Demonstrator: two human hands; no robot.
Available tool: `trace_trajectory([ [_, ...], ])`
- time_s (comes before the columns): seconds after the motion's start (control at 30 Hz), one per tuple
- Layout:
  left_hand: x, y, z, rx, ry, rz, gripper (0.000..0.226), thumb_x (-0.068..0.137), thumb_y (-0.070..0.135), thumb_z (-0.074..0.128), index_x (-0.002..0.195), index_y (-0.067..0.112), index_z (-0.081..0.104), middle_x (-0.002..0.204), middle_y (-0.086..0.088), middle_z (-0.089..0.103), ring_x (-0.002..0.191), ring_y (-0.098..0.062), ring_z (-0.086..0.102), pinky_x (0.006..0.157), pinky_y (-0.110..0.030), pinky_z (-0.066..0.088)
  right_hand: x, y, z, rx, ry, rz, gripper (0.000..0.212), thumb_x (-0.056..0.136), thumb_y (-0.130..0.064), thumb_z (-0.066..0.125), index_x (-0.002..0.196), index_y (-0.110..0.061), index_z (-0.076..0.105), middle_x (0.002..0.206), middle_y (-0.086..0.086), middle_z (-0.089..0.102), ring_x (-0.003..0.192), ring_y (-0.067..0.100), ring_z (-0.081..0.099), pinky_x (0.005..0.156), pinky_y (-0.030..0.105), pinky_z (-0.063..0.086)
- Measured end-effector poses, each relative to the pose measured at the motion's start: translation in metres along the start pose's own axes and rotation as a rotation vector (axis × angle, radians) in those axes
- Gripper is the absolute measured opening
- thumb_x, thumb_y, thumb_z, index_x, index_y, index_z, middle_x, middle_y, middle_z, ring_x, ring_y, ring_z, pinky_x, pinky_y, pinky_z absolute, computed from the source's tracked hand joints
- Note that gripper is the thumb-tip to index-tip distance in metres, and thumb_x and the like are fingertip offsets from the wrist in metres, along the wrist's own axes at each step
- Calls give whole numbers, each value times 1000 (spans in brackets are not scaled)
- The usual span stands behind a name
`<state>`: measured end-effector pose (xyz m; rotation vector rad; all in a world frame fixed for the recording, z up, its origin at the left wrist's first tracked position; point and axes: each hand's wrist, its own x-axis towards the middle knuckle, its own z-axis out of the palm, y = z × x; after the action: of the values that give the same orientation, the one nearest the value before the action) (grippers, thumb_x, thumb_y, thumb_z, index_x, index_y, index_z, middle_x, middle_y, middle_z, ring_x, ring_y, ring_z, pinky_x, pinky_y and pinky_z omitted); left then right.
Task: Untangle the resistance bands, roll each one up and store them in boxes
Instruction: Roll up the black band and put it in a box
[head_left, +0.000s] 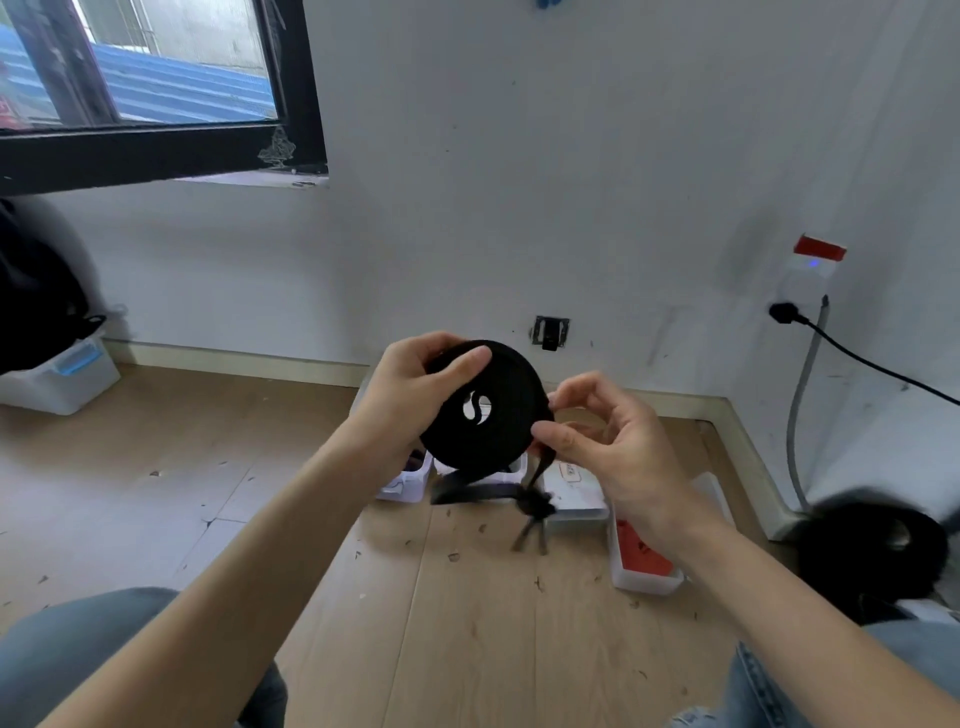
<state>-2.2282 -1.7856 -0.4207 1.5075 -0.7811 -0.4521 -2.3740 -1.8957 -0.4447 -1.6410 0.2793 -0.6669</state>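
Observation:
A black resistance band (501, 426) is wound into a thick flat coil and held up in front of me above the floor. My left hand (415, 395) grips the coil from the left, thumb across its face. My right hand (602, 436) pinches the band at the coil's right edge. The loose tail (488, 491) hangs below the coil and ends in a blurred knot. Small white boxes (408, 480) stand on the floor behind the coil, and a white box with a red band (644, 558) lies to the right.
Wooden floor (467, 623) with scattered debris. A lidded plastic bin (62, 379) and a dark bag sit at the far left wall. A black bundle (872, 556) lies at the right corner, under a wall socket with a black cable (883, 369). My knees frame the bottom.

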Motion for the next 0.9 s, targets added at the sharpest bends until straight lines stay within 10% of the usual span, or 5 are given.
trace_trajectory([
  [0.17, -11, -9, 17, -51, 102, -12, 9, 89, 22, 60, 93, 16, 66, 83, 1, 68, 82, -16, 65, 68, -34, 56, 4, 6, -4, -67, 94, 63, 23, 77, -6, 73, 94, -10, 58, 94, 5, 69, 86, 12, 68, 75, 22, 55],
  [0.37, -12, -9, 15, 347, -255, 163, 21, 82, 22, 69, 99, 33, 65, 91, 10, 69, 88, -4, 65, 79, -22, 53, 0, -1, -11, -135, -41, 34, 28, 79, 8, 67, 90, -17, 68, 85, -4, 73, 82, 6, 70, 70, 13, 51],
  [0.9, -27, 30, 20, -177, 210, 230, 17, 85, 16, 65, 79, 31, 71, 81, 10, 72, 79, -5, 67, 65, -15, 50, -10, -38, -8, 205, -75, 35, 27, 76, -19, 70, 96, -16, 52, 82, 3, 66, 74, 20, 66, 66, 28, 55],
])
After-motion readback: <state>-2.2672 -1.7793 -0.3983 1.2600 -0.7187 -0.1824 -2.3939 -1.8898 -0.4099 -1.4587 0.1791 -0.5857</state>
